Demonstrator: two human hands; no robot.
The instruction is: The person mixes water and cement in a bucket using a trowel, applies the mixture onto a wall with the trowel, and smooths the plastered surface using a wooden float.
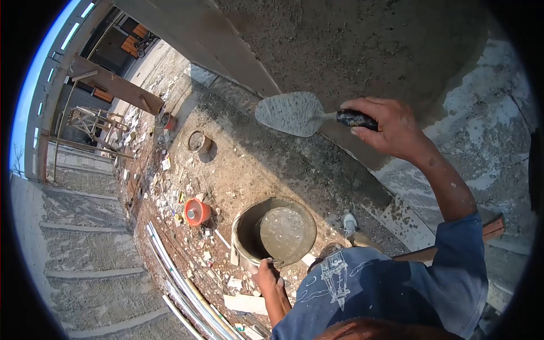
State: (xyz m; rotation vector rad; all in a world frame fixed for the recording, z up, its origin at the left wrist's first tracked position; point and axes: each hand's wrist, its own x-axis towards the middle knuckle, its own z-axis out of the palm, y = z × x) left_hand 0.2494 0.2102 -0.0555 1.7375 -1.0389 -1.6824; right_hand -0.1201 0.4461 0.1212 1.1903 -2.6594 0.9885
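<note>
My right hand [390,126] is closed around the dark handle of a trowel [290,114]. The trowel's broad blade is coated with grey mortar and points left, close to the wet plastered wall [362,45]. Lower down, my left hand [267,277] grips the near edge of a bucket [242,241], though the exact hold on rim or handle is partly hidden. Wet grey mortar [288,229] lies inside the bucket, which is tilted.
An orange-red bucket [196,212] and a mortar-stained bucket [199,142] stand on the rubble-strewn ground. Long pipes [178,277] lie at the lower left beside a rough block wall [96,249]. A wooden trestle [93,124] stands farther back.
</note>
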